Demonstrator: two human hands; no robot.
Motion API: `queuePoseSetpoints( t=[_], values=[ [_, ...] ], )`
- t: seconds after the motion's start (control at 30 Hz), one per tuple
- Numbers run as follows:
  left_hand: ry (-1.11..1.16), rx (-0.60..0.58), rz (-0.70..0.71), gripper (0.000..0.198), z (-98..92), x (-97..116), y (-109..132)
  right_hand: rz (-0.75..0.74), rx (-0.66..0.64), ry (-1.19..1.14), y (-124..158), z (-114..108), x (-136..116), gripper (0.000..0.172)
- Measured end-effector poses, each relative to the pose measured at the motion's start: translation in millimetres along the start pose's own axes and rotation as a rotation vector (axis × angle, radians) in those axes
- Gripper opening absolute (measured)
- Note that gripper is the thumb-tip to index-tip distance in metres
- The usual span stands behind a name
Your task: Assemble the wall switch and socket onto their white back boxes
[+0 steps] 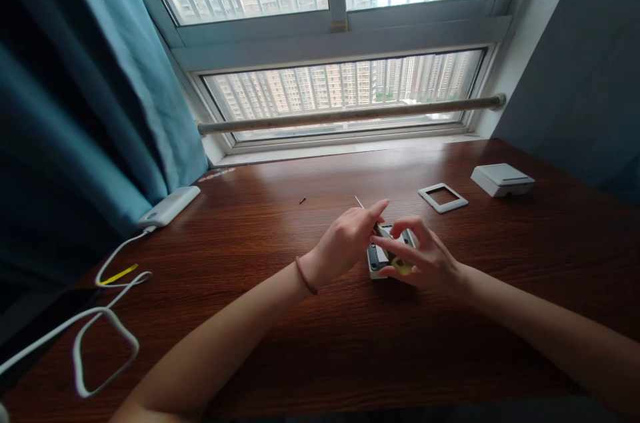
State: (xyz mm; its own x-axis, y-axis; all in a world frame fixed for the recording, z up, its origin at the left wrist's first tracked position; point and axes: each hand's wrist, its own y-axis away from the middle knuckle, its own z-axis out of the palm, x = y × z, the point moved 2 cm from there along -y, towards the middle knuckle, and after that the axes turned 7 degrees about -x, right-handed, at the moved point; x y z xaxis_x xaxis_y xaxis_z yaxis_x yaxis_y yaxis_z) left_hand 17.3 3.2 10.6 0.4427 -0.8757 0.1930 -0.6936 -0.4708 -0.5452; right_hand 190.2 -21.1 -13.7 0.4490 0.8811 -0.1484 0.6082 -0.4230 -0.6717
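Observation:
A screwdriver [401, 267] with a yellowish, partly dark handle lies slantwise between my hands, its thin metal shaft poking out past my left hand toward the window. My left hand [347, 233] is closed around its forward part, thumb stretched out on top. Around the handle end, my right hand [427, 256] has its fingers and thumb bent, gripping it. Directly beneath sits a small white-and-black wall socket or switch unit [374, 266], mostly covered by my hands. Further off are a white square frame [427, 194] and a small dark screw [303, 200].
A white box-like piece [503, 180] stands at the right on the brown wooden table [300, 343]. To the left, a white power strip [170, 206] lies by the blue curtain, with a looped white cable [107, 313] and a yellow strip [119, 274]. A window rises behind the table.

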Motion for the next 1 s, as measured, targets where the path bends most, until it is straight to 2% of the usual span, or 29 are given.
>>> queuePoseSetpoints(
  t=[0.07, 0.13, 0.23, 0.3, 0.4, 0.5, 0.6, 0.7, 0.8, 1.0],
  values=[
    [0.034, -0.060, 0.035, 0.053, 2.5, 4, 0, -0.027, 0.028, 0.034, 5, 3, -4, 0.046],
    [0.065, -0.078, 0.050, 0.052, 4.4, 4, -1, -0.022, 0.065, 0.006, 8, 5, -2, 0.045],
    [0.049, 0.033, -0.025, 0.046, 3.1, -16, -3, 0.077, 0.172, -0.042, 8, 1, 11, 0.040],
    [-0.020, 0.142, -0.184, 0.035, -0.5, -44, 1, 0.184, 0.272, -0.016, 7, -3, 26, 0.033],
    [-0.131, 0.183, -0.534, 0.011, -6.3, -103, 18, 0.253, 0.326, 0.070, 9, -3, 47, 0.024],
    [-0.152, 0.224, -0.667, 0.004, -11.0, -154, 43, 0.273, 0.290, 0.098, 13, 4, 61, 0.022],
    [-0.131, 0.249, -0.740, 0.006, -10.6, -186, 66, 0.321, 0.243, 0.066, 17, 10, 65, 0.022],
    [-0.102, 0.244, -0.792, 0.012, -6.1, -202, 79, 0.336, 0.208, 0.041, 17, 12, 64, 0.022],
    [-0.081, 0.218, -0.834, 0.015, -2.0, -209, 83, 0.345, 0.193, 0.018, 17, 13, 63, 0.021],
    [0.011, 0.208, -0.860, 0.030, -1.8, -205, 79, 0.349, 0.210, -0.013, 17, 13, 64, 0.019]
  ],
)
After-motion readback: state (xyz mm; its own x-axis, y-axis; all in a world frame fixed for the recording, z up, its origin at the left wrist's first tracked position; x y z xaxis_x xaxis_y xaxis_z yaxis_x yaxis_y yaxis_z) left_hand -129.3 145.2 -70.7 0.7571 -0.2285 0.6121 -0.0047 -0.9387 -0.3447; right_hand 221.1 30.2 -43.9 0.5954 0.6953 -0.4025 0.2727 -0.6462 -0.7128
